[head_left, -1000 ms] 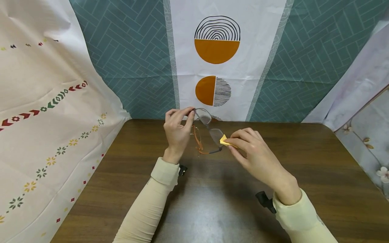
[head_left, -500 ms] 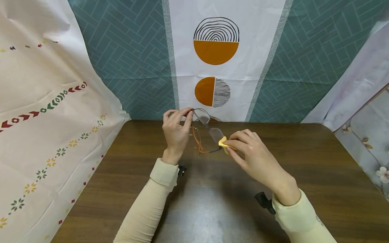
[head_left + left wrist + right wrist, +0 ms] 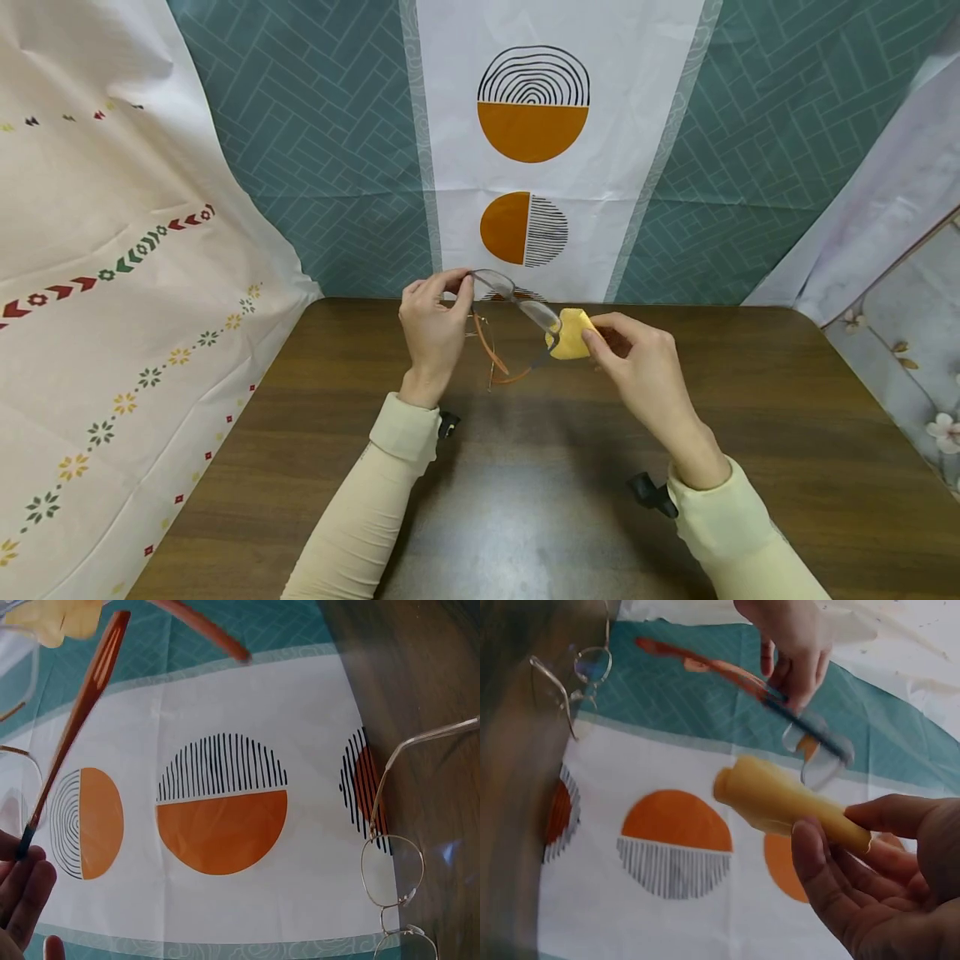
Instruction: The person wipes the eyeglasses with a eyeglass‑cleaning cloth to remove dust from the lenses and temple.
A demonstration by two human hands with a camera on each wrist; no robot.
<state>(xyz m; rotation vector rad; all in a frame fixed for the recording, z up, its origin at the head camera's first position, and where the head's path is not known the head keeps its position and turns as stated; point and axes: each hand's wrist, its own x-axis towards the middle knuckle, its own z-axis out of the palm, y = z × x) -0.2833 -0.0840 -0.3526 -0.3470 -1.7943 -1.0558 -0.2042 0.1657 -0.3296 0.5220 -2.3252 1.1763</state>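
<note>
My left hand [image 3: 435,333] pinches a pair of eyeglasses [image 3: 538,313] at one end of its frame, above the table. The glasses have a grey front and orange temple arms [image 3: 81,709], which hang toward me. My right hand [image 3: 647,367] pinches a yellow cloth [image 3: 573,335] between thumb and fingers. In the head view the cloth overlaps the end of the frame farther from my left hand. The right wrist view shows the cloth [image 3: 780,796] bunched and sticking out past the fingertips, with the glasses beyond it.
A second pair of glasses with thin gold rims [image 3: 407,742] lies on the brown wooden table [image 3: 495,500], behind the held pair in the head view. A patterned cloth backdrop [image 3: 360,167] hangs at the far edge, and a cream curtain [image 3: 150,333] drapes along the left.
My right hand has shifted a little right and turned, and the yellow cloth now shows more of its flat face. The held glasses have tilted, their lenses looking narrower. My left hand stays nearly in place.
</note>
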